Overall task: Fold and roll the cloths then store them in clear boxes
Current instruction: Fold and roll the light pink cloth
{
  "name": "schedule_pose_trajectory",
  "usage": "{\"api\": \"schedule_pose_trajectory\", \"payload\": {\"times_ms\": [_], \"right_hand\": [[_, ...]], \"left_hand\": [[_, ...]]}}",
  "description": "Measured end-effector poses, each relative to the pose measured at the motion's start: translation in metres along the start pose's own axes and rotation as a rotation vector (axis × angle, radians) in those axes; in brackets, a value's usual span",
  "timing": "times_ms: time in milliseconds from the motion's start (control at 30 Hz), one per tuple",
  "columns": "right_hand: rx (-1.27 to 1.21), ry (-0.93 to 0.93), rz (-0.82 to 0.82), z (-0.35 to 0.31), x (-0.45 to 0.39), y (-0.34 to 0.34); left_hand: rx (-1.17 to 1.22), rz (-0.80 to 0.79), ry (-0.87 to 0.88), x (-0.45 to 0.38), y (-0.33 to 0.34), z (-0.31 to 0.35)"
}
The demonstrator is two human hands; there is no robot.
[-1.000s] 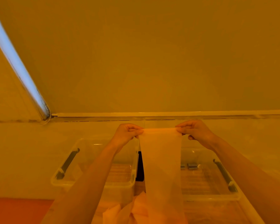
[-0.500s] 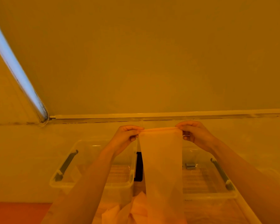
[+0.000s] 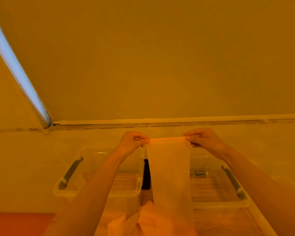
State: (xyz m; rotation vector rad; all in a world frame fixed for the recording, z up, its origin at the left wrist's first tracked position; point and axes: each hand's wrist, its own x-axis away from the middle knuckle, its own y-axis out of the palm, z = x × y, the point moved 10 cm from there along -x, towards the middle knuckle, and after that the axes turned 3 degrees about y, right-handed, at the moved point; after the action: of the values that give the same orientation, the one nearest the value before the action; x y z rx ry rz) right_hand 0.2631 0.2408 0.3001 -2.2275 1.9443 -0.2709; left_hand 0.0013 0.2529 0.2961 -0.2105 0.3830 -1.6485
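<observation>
A long pale folded cloth (image 3: 170, 171) hangs straight down in front of me, its top edge turned into a thin roll. My left hand (image 3: 132, 143) pinches the left end of that top edge and my right hand (image 3: 204, 138) pinches the right end. Below stand two clear boxes side by side: the left clear box (image 3: 95, 193) under my left forearm and the right clear box (image 3: 218, 204) behind the cloth. More pale cloths (image 3: 126, 223) lie crumpled at the bottom centre, partly hidden by the hanging strip.
Both boxes have grey side handles (image 3: 70, 174). A wall with a white rail (image 3: 160, 120) runs behind them. A bright window strip (image 3: 15, 68) slants at the left. An orange surface (image 3: 19, 223) shows at the lower left.
The top edge of the cloth now shows a thin rolled band between my fingers. Both hands stay at about the same height and spacing.
</observation>
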Motion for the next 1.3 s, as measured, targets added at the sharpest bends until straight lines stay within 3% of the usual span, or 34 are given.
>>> {"api": "schedule_pose_trajectory", "payload": {"times_ms": [200, 567, 1033, 1300], "right_hand": [[-0.029, -0.035, 0.011, -0.006, 0.001, 0.002], [-0.435, -0.008, 0.043, -0.006, 0.006, -0.003], [-0.187, -0.053, 0.034, -0.009, 0.008, -0.01], [-0.284, -0.055, 0.046, -0.008, 0.009, -0.013]], "left_hand": [[-0.027, -0.044, 0.042, -0.003, 0.008, 0.01], [0.36, -0.031, 0.029, -0.004, 0.012, 0.014], [0.012, 0.009, 0.058, -0.003, 0.009, 0.023], [0.202, -0.04, 0.073, -0.003, 0.02, 0.029]]}}
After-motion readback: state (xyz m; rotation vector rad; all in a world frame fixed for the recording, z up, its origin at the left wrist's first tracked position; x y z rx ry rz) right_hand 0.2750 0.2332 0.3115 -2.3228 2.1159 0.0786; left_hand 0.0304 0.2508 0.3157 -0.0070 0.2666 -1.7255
